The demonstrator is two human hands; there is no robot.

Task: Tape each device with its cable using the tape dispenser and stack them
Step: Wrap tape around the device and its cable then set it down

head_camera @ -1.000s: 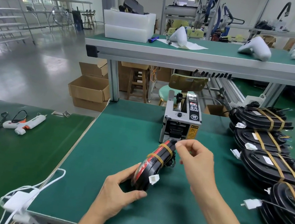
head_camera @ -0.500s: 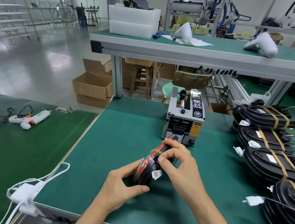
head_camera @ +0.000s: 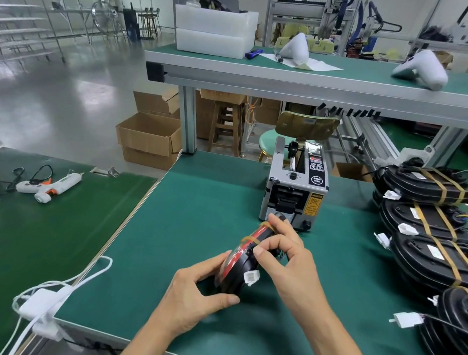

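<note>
Left hand (head_camera: pixel 197 296): curled round the lower edge of the device (head_camera: pixel 241 263).
Right hand (head_camera: pixel 287 260): fingers pinched on the device's taped top.
Tape dispenser (head_camera: pixel 295 196): just behind.

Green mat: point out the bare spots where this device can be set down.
Bare mat lies left of the tape dispenser, up to the bench's left edge. A narrower strip runs between the dispenser and the taped stacks. The right side is crowded.

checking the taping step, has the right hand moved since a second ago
Yes. The right hand dropped from near the grey tape dispenser onto the black round device.
</note>
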